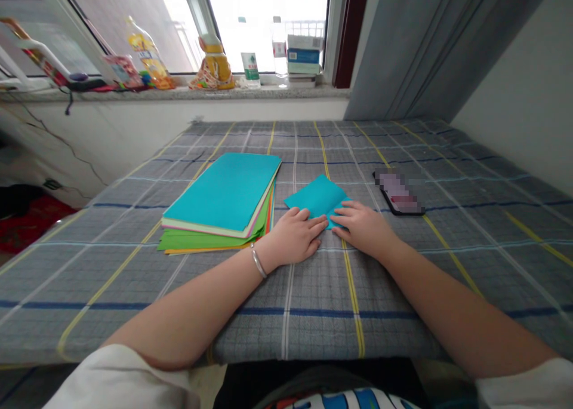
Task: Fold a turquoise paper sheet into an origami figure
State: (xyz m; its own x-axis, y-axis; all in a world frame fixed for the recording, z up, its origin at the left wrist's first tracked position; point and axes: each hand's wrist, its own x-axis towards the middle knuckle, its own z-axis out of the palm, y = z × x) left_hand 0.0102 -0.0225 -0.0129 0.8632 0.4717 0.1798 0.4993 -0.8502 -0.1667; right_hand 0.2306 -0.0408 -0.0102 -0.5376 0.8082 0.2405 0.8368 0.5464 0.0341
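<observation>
A small blue sheet of paper (317,195) lies on the checked cloth, turned cornerwise, with a fold line running across it. My left hand (296,234), a silver bangle at its wrist, rests on the sheet's near left edge with fingers stretched out. On the near right edge lies my right hand (362,227), its fingers flat and slightly spread. The fingertips of both hands are close together and cover the near corner of the sheet. Left of my hands is a stack of coloured paper (224,191), blue on top, with green and orange sheets sticking out below.
A phone (399,193) lies to the right on the grey checked cloth (403,277). Along the windowsill (170,94) at the back stand a bottle of orange drink (151,54), a white and green tube (250,70) and some boxes (304,55). A grey curtain (416,45) hangs at the right.
</observation>
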